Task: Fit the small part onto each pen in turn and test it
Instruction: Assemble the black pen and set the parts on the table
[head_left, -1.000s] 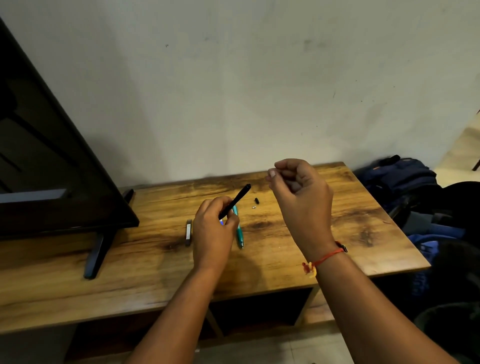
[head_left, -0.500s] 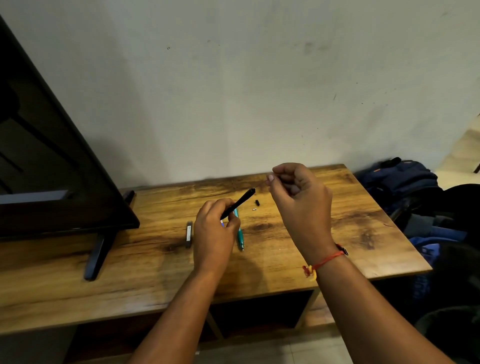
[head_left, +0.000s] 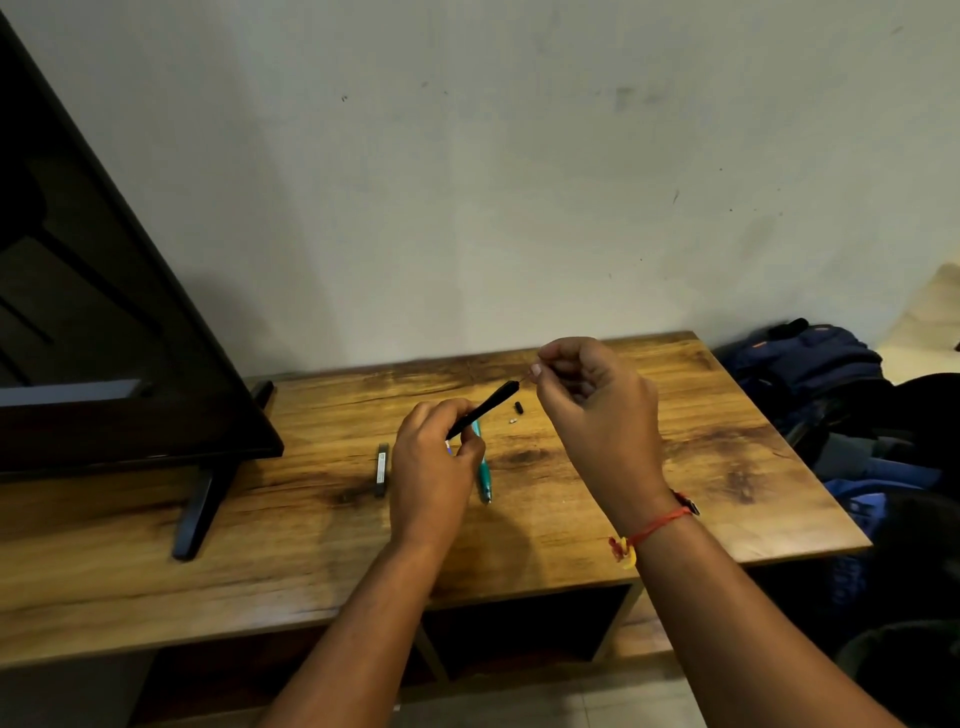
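Observation:
My left hand grips a black pen by its lower end, so the pen points up and to the right above the wooden table. My right hand is pinched shut at the pen's upper tip, holding something thin and small that I cannot make out. A teal pen lies on the table under my left hand. Two small loose parts, one black and one pale, lie on the table just past the pen tip.
A dark flat stick-like object lies left of my left hand. A large black TV on stand legs fills the left of the table. Backpacks and dark bags sit on the floor to the right.
My right hand has come down and left until its pinched fingers meet the tip of the black pen. The left hand has tilted the pen slightly toward it.

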